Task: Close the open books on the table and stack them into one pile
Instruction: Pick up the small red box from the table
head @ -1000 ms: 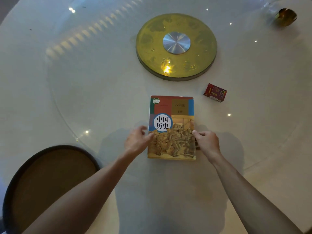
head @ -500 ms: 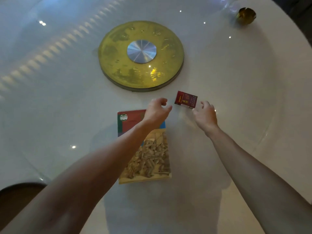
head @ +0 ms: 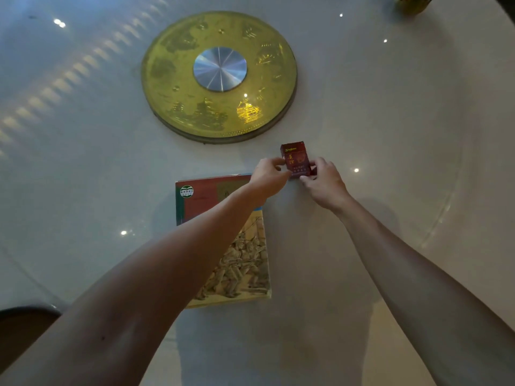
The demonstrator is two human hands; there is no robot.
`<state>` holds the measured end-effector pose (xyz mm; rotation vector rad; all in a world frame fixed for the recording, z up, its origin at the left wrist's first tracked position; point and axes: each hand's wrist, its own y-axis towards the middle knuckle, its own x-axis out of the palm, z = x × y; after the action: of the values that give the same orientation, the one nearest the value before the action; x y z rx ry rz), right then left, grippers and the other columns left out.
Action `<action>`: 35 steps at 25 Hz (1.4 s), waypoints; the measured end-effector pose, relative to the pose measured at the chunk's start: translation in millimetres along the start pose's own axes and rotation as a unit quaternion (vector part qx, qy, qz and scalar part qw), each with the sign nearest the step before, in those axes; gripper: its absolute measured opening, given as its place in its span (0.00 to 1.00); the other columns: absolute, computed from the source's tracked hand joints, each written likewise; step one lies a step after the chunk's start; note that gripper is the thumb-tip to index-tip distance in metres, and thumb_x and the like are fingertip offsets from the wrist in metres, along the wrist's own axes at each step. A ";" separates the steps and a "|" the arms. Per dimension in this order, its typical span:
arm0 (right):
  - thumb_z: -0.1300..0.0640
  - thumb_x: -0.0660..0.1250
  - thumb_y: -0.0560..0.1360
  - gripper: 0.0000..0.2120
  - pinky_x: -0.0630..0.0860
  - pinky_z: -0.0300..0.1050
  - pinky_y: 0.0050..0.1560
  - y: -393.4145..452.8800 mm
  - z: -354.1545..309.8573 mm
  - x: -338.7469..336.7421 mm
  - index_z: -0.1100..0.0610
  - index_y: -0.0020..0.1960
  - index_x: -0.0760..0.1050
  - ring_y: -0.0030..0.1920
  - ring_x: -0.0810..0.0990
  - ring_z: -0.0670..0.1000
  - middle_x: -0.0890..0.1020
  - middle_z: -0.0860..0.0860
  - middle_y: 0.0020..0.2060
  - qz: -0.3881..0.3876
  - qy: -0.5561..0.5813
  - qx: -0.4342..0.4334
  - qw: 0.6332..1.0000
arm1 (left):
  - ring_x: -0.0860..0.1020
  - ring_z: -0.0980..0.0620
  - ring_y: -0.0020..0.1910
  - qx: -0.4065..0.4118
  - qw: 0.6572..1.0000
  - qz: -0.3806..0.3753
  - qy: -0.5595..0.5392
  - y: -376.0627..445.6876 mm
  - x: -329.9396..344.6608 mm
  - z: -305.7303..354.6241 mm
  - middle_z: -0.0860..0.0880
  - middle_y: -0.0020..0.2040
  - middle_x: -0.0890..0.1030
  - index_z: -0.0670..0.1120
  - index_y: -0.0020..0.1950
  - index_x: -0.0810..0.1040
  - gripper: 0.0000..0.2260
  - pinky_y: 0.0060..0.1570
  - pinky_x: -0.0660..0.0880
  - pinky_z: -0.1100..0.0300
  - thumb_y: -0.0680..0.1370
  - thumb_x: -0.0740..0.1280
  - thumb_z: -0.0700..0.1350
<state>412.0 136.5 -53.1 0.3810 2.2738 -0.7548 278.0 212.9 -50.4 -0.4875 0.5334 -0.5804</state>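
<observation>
A closed history textbook (head: pixel 245 260) with a red, blue and tan cover lies flat on the white table, partly under my left forearm. Just beyond its far right corner, a small dark red box (head: pixel 296 158) with gold print is held between both hands. My left hand (head: pixel 269 176) pinches the box's left side, and my right hand (head: pixel 324 182) grips its right and lower edge. No open book is in view.
A round gold turntable base (head: pixel 167 79) with a silver hub sits at the table's centre, beyond the box. A gold object (head: pixel 412 2) shows at the far right edge. A dark round stool (head: pixel 22 327) is at the lower left.
Both hands left the closed book, reached forward to the red box and took hold of it, turning it upright. The view shifted, so the book now appears lower and left.
</observation>
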 end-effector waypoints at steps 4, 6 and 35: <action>0.58 0.69 0.78 0.13 0.80 0.60 0.58 -20.0 -5.4 9.2 0.60 0.61 0.73 0.55 0.83 0.61 0.83 0.60 0.56 0.022 0.102 0.031 0.994 | 0.79 0.54 0.37 0.009 0.999 -0.006 -0.030 -15.9 -0.1 -6.5 0.47 0.53 0.86 0.50 0.68 0.78 0.17 0.41 0.77 0.57 0.79 0.68 0.44; 0.57 0.68 0.80 0.08 0.83 0.59 0.53 -32.1 -15.1 9.9 0.59 0.57 0.73 0.51 0.85 0.60 0.84 0.60 0.53 0.037 0.158 0.034 0.986 | 0.82 0.53 0.43 0.018 0.998 0.031 -0.048 -28.1 -8.1 -8.6 0.46 0.53 0.85 0.49 0.66 0.79 0.16 0.46 0.82 0.55 0.79 0.69 0.48; 0.53 0.71 0.77 0.08 0.82 0.62 0.52 -310.8 -268.4 310.0 0.57 0.49 0.80 0.46 0.86 0.58 0.86 0.55 0.44 -0.173 0.012 -0.166 0.971 | 0.85 0.55 0.44 -0.086 0.883 0.399 -0.231 -349.2 -276.0 -312.1 0.54 0.43 0.87 0.52 0.48 0.84 0.06 0.48 0.82 0.52 0.72 0.76 0.46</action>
<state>-94.3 73.8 13.7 -0.1682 2.4658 -0.5198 -235.6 42.3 1.2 -0.5040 0.2817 0.3792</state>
